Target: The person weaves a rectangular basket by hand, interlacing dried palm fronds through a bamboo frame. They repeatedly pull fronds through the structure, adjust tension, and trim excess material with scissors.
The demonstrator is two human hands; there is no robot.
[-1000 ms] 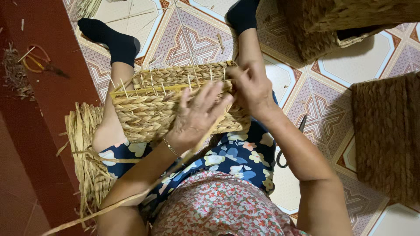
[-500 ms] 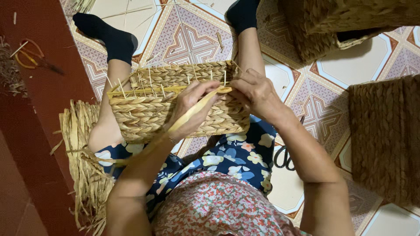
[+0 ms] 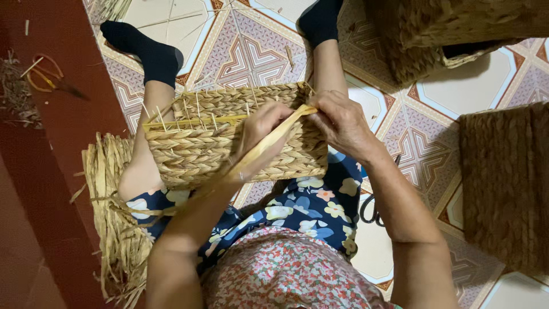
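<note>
- Patterned floor (image 3: 246, 54) tiles in cream, red and grey run under the seated person, with a plain dark red strip along the left edge.
- Across the person's lap lies a half-woven basket (image 3: 200, 151), made of twisted straw rope, with thin stakes sticking up along its upper rim.
- One flat strand (image 3: 260, 150) of pale straw runs from the basket's upper right corner down across its side and on towards the left forearm.
- Left hand (image 3: 260, 134) lies against the basket's side, its fingers closed around the strand.
- Right hand (image 3: 342, 123) sits at the basket's upper right corner, its fingers pinched on the strand's top end where that meets the rim.
- Both hands are close together, the strand stretched between them.
- Legs in black socks (image 3: 150, 52) stretch away towards the floor's far edge, one on each side of the basket.
- On the floor by the person's left thigh lies a bundle (image 3: 108, 217) of loose straw, touching the leg.
- Black scissors (image 3: 372, 209) lie on the floor just beside the right thigh, partly hidden by the right forearm.
- Two finished dark woven baskets stand to the right: one (image 3: 446, 34) at the far right corner, another (image 3: 506, 183) along the right edge.
- Orange-handled scissors (image 3: 46, 80) and straw scraps lie on the red strip, well apart from the work.
</note>
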